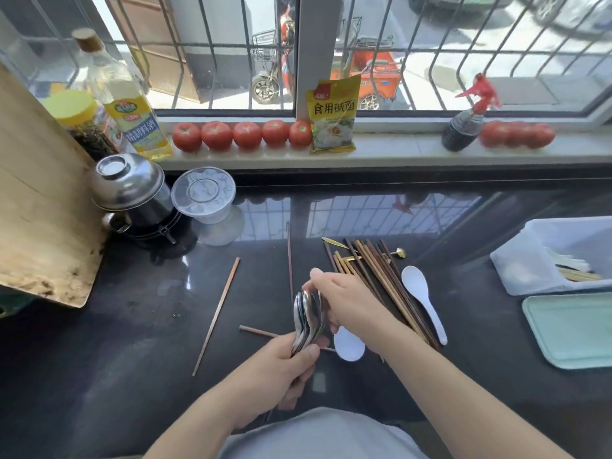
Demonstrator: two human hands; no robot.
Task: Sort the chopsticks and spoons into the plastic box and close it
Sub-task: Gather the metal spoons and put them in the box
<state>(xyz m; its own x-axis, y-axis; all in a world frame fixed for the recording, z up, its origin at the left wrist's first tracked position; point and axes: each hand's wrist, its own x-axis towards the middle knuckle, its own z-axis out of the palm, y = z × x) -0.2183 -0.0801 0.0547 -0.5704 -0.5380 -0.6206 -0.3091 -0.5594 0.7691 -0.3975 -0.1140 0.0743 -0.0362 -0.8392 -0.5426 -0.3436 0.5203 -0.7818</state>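
My left hand [281, 369] grips the handles of a stack of metal spoons [308, 321] held upright over the dark counter. My right hand [344, 303] pinches the bowls at the top of that stack. A pile of brown wooden chopsticks [374, 276] lies just right of my hands, partly under my right wrist. One white plastic spoon [422, 296] lies beside the pile and another white spoon [348, 346] lies under my right hand. Loose chopsticks [218, 313] are scattered to the left. The white plastic box [530, 263] stands open at the right, with its pale green lid [569, 329] in front of it.
A wooden cutting board [43, 207] leans at the left. Beside it stand a steel pot with an upturned bowl [129, 190] and a clear plastic container [205, 197]. Tomatoes [245, 135], an oil bottle [129, 104], a yellow packet [334, 114] and a dark sauce bottle [463, 127] line the window sill.
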